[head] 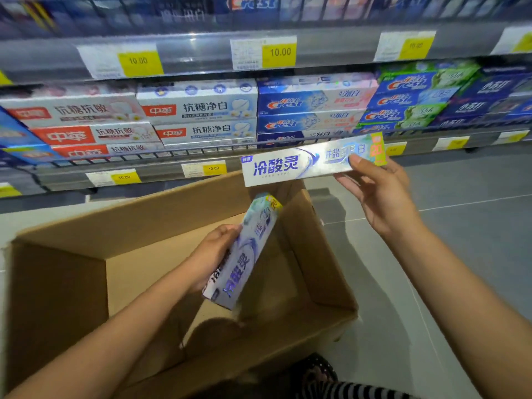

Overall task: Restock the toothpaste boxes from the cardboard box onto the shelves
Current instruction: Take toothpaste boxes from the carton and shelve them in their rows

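A large open cardboard box (161, 226) stands on the floor below the shelves, its inside looking bare. My left hand (214, 254) grips a silvery white toothpaste box (247, 254) tilted over the carton's opening. My right hand (380, 191) holds a second silvery toothpaste box (302, 165) level by its right end, in front of the lower shelf's (161, 174) rail. That shelf carries stacked red-and-white toothpaste boxes (198, 110) and blue Crest boxes (311, 108).
An upper shelf (201, 53) with yellow 10.00 price tags overhangs the stock. Green and dark blue boxes (426, 96) fill the shelf's right part. Grey tiled floor (460, 254) lies to the right of the carton. Striped clothing shows at the bottom edge.
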Action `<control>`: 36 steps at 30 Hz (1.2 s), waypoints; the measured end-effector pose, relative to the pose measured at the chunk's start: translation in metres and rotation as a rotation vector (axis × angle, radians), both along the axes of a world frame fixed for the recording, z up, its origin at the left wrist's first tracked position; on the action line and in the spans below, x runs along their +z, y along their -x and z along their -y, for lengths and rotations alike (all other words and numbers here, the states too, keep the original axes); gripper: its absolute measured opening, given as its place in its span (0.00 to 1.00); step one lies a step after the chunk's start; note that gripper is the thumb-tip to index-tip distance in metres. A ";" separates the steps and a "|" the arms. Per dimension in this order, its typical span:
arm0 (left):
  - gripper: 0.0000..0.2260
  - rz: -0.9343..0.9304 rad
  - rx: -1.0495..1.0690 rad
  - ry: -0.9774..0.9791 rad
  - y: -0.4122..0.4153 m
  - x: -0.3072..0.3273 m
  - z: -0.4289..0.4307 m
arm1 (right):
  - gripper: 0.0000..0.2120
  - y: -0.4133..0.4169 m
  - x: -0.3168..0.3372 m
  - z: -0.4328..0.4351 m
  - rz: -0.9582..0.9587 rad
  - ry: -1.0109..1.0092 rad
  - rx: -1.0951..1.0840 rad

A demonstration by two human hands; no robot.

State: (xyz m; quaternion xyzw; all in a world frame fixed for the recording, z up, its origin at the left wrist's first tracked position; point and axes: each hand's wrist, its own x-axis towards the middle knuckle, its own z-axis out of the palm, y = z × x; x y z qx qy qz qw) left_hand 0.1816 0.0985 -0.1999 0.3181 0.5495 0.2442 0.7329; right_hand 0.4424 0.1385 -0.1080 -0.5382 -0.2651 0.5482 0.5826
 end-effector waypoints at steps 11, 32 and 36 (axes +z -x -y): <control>0.27 0.102 -0.238 0.032 0.060 0.294 -0.002 | 0.06 0.014 0.223 0.006 -0.108 0.106 -0.052; 0.10 -0.194 -0.394 -0.460 0.097 0.872 -0.032 | 0.13 0.025 0.779 0.012 -0.065 -0.130 -0.032; 0.21 -0.191 -0.479 -0.543 0.098 0.913 -0.029 | 0.22 0.023 0.823 0.029 0.045 -0.243 0.080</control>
